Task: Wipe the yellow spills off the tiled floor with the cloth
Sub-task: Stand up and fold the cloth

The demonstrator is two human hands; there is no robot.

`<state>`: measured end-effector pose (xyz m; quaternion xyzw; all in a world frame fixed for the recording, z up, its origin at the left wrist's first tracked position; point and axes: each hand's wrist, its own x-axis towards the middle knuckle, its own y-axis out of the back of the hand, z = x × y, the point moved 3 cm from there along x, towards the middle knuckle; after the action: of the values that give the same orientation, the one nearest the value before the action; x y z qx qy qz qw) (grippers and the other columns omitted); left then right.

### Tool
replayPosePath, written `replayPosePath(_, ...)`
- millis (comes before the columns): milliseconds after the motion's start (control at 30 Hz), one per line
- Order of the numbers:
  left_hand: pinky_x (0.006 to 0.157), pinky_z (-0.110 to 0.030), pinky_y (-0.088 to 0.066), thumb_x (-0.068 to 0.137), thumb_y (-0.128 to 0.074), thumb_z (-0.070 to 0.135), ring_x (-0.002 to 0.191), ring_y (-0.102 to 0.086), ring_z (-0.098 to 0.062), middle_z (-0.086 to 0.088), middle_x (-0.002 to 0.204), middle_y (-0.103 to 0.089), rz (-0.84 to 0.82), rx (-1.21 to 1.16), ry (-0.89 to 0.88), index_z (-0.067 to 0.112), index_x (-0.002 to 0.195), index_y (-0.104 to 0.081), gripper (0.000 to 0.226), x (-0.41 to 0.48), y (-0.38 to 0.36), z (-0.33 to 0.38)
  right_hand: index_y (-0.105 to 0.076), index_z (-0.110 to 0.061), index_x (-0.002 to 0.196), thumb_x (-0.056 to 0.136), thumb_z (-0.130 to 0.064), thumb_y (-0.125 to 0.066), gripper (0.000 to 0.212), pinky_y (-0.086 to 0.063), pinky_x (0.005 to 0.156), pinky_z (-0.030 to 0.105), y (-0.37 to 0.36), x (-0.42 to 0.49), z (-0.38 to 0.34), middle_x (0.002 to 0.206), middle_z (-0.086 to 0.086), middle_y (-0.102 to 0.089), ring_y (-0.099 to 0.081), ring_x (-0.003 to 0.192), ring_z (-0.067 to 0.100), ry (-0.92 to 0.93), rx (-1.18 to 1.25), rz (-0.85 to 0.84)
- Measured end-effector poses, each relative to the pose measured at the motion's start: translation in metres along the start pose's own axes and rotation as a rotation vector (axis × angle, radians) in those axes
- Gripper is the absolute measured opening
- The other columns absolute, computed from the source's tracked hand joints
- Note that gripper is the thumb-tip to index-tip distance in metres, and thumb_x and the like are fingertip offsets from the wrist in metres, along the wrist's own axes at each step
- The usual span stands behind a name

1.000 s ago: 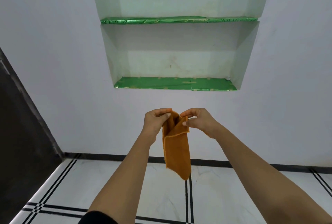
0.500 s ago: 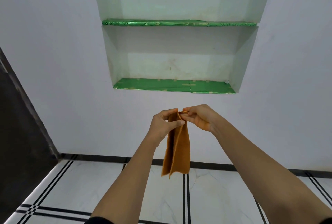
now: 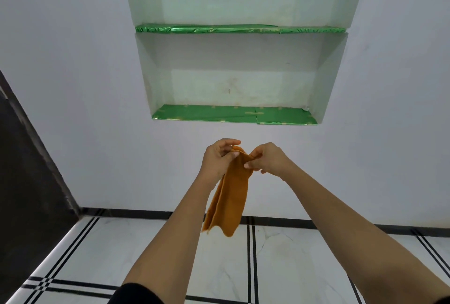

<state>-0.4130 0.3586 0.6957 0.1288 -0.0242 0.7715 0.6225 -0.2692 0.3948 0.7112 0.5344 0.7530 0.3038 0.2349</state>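
Cloth: mustard-orange, soft napped fabric, folded lengthwise into a narrow double layer. It hangs limp in mid-air, clear of the tiled floor, with a hemmed edge showing down its left side.

Left hand: thumb and fingers curled round the cloth's top fold, gripping it. Right hand: thumb and fingertips pinching the same top end from the other side. The hands are close together, with only the cloth between them. Both forearms are bare, and a black sleeve shows at the bottom edge.

Floor: glossy white marble-look tiles with faint grey veining and paired black inlay lines crossing in a grid. A black skirting strip runs where the floor meets the wall, which is matte, pale and plain.

Rectangular niche recessed in the wall, with splayed sides and a scuffed whitish back. It has two shelves, upper shelf and lower shelf, both lined with shiny, crinkled green foil-like sheet. A small white bit sits at the lower shelf's right end, too small to identify.

A dark flat panel takes up the left edge; door or wall, can't tell.
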Motion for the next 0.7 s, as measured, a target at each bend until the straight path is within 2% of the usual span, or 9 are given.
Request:
replayPosePath(67,0.086,-0.028,-0.05,0.087,-0.06,0.004,0.099,-0.06,-0.02,-0.009,0.103,-0.065,0.016,0.01,-0.001,0.027,0.102,-0.061,0.027,0.002,0.002,0.002,-0.067,-0.003,0.095,0.078,-0.022,-0.073,0.026,-0.043,0.061,0.022,0.0,0.001,0.001,0.087,0.006,-0.061,-0.055,0.081,0.018,0.044,-0.126,-0.003)
replayPosePath(100,0.086,-0.028,-0.051,0.087,-0.059,0.005,0.099,-0.059,-0.02,-0.009,0.104,-0.064,0.026,0.022,0.001,0.027,0.103,-0.06,0.027,0.003,0.003,0.003,-0.067,-0.003,0.096,0.078,-0.025,-0.073,0.028,-0.042,0.065,0.023,-0.001,0.001,0.003,0.092,0.007,-0.061,-0.054,0.085,0.019,0.054,-0.153,-0.02)
replayPosePath(200,0.081,-0.023,-0.051,0.088,-0.058,0.003,0.097,-0.058,-0.016,-0.006,0.103,-0.062,0.05,-0.017,-0.009,0.023,0.105,-0.06,0.026,0.004,0.011,0.008,-0.067,-0.008,0.107,0.08,-0.036,-0.069,0.039,-0.045,0.087,0.035,-0.003,0.001,0.015,0.113,0.008,-0.062,-0.054,0.105,0.024,0.053,-0.246,-0.126)
replayPosePath(267,0.072,-0.016,-0.049,0.088,-0.056,0.001,0.088,-0.057,-0.011,-0.002,0.095,-0.06,0.071,-0.048,-0.018,0.019,0.105,-0.059,0.025,0.005,0.018,0.013,-0.066,-0.009,0.108,0.081,-0.04,-0.066,0.041,-0.045,0.094,0.04,-0.001,0.002,0.023,0.116,0.008,-0.062,-0.054,0.109,0.026,0.025,-0.23,-0.136)
replayPosePath(333,0.072,-0.017,-0.049,0.089,-0.056,0.001,0.086,-0.056,-0.01,0.0,0.093,-0.058,0.107,-0.043,-0.016,0.018,0.104,-0.058,0.022,0.007,0.027,0.014,-0.068,-0.008,0.101,0.082,-0.035,-0.067,0.034,-0.046,0.091,0.039,0.006,0.003,0.025,0.109,0.007,-0.063,-0.055,0.106,0.025,0.014,-0.149,-0.075)
replayPosePath(467,0.083,-0.033,-0.05,0.09,-0.055,0.001,0.09,-0.056,-0.014,0.004,0.094,-0.058,0.203,-0.05,0.024,0.017,0.103,-0.056,0.021,0.011,0.038,0.008,-0.063,-0.01,0.089,0.084,-0.019,-0.067,0.011,-0.045,0.078,0.031,0.022,0.003,0.011,0.093,0.005,-0.061,-0.056,0.092,0.021,0.089,-0.055,0.051)
replayPosePath(600,0.085,-0.037,-0.05,0.091,-0.054,0.003,0.097,-0.055,-0.021,0.002,0.099,-0.057,0.235,-0.015,0.061,0.018,0.103,-0.056,0.02,0.014,0.044,0.003,-0.068,-0.01,0.101,0.085,-0.017,-0.066,0.018,-0.043,0.075,0.025,0.036,0.004,-0.004,0.093,0.002,-0.063,-0.056,0.088,0.015,0.171,-0.227,0.044)
replayPosePath(700,0.086,-0.038,-0.051,0.091,-0.053,0.004,0.099,-0.055,-0.022,0.0,0.101,-0.056,0.201,-0.013,0.063,0.018,0.104,-0.056,0.019,0.018,0.044,0.007,-0.07,-0.011,0.092,0.083,-0.018,-0.069,0.012,-0.044,0.075,0.025,0.044,0.004,-0.009,0.086,-0.001,-0.063,-0.057,0.086,0.014,0.176,-0.14,0.086)
